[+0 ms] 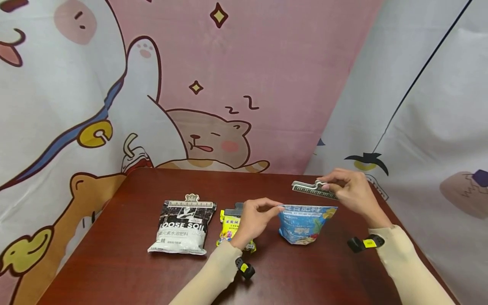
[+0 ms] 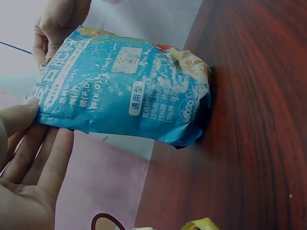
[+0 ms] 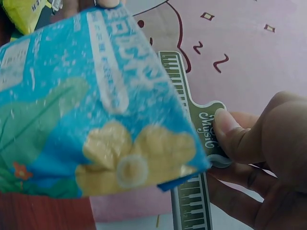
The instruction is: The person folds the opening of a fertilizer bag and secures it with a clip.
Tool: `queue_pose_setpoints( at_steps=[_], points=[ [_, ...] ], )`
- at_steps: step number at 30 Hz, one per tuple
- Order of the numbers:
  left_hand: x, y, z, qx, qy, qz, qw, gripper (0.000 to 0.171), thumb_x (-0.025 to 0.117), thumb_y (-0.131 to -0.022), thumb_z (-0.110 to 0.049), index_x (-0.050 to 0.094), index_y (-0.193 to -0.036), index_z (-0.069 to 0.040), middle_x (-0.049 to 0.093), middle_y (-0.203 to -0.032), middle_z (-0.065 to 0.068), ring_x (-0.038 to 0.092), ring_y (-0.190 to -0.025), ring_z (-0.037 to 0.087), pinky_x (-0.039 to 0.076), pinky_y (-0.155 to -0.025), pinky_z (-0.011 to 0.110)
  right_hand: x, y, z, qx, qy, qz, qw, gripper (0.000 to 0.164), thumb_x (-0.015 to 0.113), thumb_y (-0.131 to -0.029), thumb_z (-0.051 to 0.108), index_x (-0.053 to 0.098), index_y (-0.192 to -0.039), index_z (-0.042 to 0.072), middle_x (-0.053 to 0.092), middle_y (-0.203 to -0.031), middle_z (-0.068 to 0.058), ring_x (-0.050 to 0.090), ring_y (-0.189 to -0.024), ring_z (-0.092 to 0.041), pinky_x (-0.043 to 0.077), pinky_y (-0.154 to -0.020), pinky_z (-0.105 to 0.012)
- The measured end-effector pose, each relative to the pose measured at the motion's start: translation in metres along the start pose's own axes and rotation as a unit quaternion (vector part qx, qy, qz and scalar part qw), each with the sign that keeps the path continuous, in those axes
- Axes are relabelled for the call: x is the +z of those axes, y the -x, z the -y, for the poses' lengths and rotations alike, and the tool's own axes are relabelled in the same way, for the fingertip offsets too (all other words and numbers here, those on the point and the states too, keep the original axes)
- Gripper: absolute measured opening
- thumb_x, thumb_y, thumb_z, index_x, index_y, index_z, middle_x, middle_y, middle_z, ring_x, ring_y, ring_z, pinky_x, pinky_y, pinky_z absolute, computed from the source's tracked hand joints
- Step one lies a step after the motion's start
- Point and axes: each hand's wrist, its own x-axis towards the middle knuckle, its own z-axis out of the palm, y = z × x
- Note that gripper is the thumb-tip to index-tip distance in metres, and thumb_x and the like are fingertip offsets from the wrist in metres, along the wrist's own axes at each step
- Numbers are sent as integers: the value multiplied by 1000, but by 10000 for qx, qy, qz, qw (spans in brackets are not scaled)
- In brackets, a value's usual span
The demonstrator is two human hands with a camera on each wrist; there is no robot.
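Observation:
A blue fertilizer bag (image 1: 305, 224) stands upright on the table, its top edge drawn flat. My left hand (image 1: 254, 220) pinches the left top corner of that bag between thumb and fingers, as the left wrist view also shows. In my right hand (image 1: 352, 192) is a dark bag clip (image 3: 184, 143) with piano-key print and the word "Music", held by its tab between thumb and fingers. The clip is just behind and above the bag's top edge in the head view. Whether its jaws are parted cannot be made out.
A black-and-white loose soil bag (image 1: 181, 231) with a piano-key clip (image 1: 190, 203) on its top lies at the left. Between it and the blue bag is a yellow packet (image 1: 228, 228) with a dark clip (image 1: 233, 210), partly behind my left hand. The brown table (image 1: 114, 271) meets a printed curtain (image 1: 274, 84).

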Motion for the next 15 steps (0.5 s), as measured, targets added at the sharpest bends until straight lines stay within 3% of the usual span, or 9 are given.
queue_pose_setpoints(
  at_steps=[15],
  points=[
    [-1,0,-2,105,-39,-26,9999,13,78,-92,-33,83,-102,-25,80,-97,-5,72,-89,6,58,-76,27,-3,5,23,-204,-148,66,9997,35,75,-84,-12,82,-96,20,70,-82,9,69,-66,-8,40,-47,-22]
  ],
)
